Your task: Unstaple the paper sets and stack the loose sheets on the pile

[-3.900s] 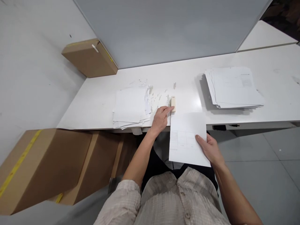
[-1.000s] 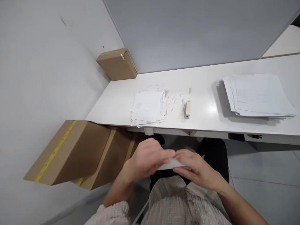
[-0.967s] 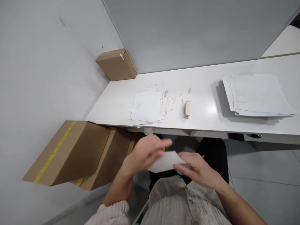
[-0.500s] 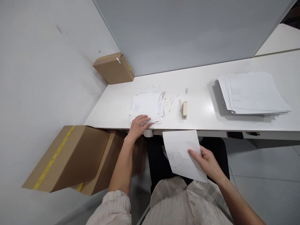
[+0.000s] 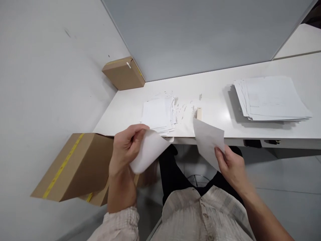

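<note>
My left hand (image 5: 125, 150) is closed around a curled white sheet (image 5: 147, 150), held below the front edge of the white desk (image 5: 213, 97). My right hand (image 5: 232, 165) pinches a second white sheet (image 5: 208, 140) that stands tilted up in front of the desk edge. Just behind that sheet lies a small beige stapler (image 5: 199, 113), partly hidden by it. A small pile of white papers (image 5: 157, 113) rests on the desk left of the stapler, with paper scraps scattered between them.
A larger stack of sheets (image 5: 271, 98) lies on the desk at the right. A cardboard box (image 5: 124, 73) stands in the desk's back left corner against the wall. Two cardboard boxes (image 5: 75, 164) sit on the floor at the left. A grey partition rises behind the desk.
My left hand has come back from the small pile with a curled sheet in it. My right hand has lifted its sheet up toward the desk edge.
</note>
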`<act>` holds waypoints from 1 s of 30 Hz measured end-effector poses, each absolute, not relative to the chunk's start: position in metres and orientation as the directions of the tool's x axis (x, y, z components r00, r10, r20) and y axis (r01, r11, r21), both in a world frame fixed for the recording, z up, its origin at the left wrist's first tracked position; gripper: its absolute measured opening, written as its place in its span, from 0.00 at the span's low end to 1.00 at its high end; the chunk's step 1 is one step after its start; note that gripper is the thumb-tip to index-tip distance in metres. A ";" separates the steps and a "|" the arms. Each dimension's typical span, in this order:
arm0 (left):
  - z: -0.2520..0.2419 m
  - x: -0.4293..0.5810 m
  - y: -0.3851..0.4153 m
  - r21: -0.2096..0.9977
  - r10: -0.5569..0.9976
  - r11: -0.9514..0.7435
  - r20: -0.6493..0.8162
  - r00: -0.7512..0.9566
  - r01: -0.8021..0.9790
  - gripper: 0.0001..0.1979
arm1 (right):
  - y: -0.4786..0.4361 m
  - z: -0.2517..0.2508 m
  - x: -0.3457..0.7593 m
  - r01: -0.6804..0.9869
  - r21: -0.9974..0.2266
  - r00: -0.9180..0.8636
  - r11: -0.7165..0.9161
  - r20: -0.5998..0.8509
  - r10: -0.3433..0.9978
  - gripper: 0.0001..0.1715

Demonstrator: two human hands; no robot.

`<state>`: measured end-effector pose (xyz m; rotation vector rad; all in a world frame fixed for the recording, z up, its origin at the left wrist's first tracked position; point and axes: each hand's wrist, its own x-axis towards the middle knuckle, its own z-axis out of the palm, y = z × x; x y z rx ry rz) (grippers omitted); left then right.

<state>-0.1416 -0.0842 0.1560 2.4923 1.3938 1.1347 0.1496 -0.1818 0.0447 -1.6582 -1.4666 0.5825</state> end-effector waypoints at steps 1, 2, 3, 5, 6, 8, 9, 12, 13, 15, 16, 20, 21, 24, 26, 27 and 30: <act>0.164 -0.136 -0.089 0.424 0.766 -0.623 0.501 0.403 0.657 0.07 | -0.179 0.048 0.147 0.572 -0.820 0.192 0.036 0.176 0.966 0.15; 0.170 -0.129 -0.092 0.456 0.756 -0.654 0.429 0.494 0.604 0.08 | -0.176 0.050 0.143 0.541 -0.840 0.156 0.045 0.153 0.976 0.15; 0.172 -0.121 -0.093 0.483 0.730 -0.678 0.357 0.583 0.554 0.08 | -0.173 0.052 0.139 0.494 -0.868 0.108 0.051 0.119 0.987 0.15; 0.168 -0.104 -0.089 0.518 0.661 -0.709 0.252 0.707 0.478 0.09 | -0.168 0.055 0.131 0.389 -0.920 0.007 0.054 0.062 0.998 0.17; 0.163 -0.096 -0.086 0.523 0.638 -0.718 0.231 0.735 0.459 0.09 | -0.166 0.056 0.128 0.348 -0.936 -0.033 0.050 0.041 0.999 0.17; 0.152 -0.084 -0.080 0.510 0.631 -0.730 0.248 0.735 0.455 0.09 | -0.164 0.056 0.123 0.284 -0.958 -0.090 0.037 0.012 0.996 0.18; 0.147 -0.080 -0.077 0.500 0.637 -0.733 0.268 0.723 0.460 0.09 | -0.164 0.055 0.122 0.252 -0.967 -0.117 0.025 -0.005 0.993 0.18; 0.133 -0.071 -0.073 0.503 0.645 -0.730 0.282 0.710 0.463 0.09 | -0.166 0.053 0.120 0.136 -0.989 -0.195 -0.048 -0.075 0.978 0.20; 0.130 -0.069 -0.073 0.513 0.646 -0.723 0.267 0.715 0.463 0.09 | -0.167 0.053 0.120 0.101 -0.992 -0.211 -0.079 -0.098 0.973 0.21; 0.125 -0.064 -0.073 0.511 0.654 -0.716 0.251 0.714 0.476 0.09 | -0.169 0.052 0.120 0.038 -0.990 -0.222 -0.133 -0.138 0.965 0.22; 0.122 -0.062 -0.073 0.499 0.660 -0.717 0.262 0.704 0.486 0.10 | -0.169 0.052 0.120 0.011 -0.988 -0.219 -0.151 -0.150 0.964 0.23; 0.115 -0.049 -0.073 0.472 0.670 -0.733 0.380 0.638 0.489 0.09 | -0.170 0.054 0.118 -0.079 -0.982 -0.195 -0.173 -0.155 0.968 0.25; 0.113 -0.046 -0.074 0.473 0.672 -0.734 0.408 0.618 0.487 0.08 | -0.171 0.053 0.116 -0.079 -0.983 -0.185 -0.167 -0.150 0.971 0.25; 0.109 -0.040 -0.076 0.449 0.668 -0.744 0.492 0.558 0.495 0.06 | -0.172 0.050 0.111 -0.001 -0.993 -0.108 -0.114 -0.114 0.988 0.21; 0.106 -0.042 -0.078 0.418 0.664 -0.742 0.568 0.487 0.524 0.06 | -0.174 0.047 0.111 0.045 -0.996 -0.037 -0.073 -0.075 0.996 0.20; 0.104 -0.045 -0.079 0.425 0.678 -0.718 0.609 0.413 0.551 0.09 | -0.175 0.045 0.114 0.049 -0.997 -0.004 -0.062 -0.062 0.998 0.19; 0.097 -0.057 -0.080 0.643 0.801 -0.543 0.589 0.105 0.539 0.21 | -0.175 0.043 0.132 0.013 -0.999 0.112 -0.031 -0.029 0.993 0.19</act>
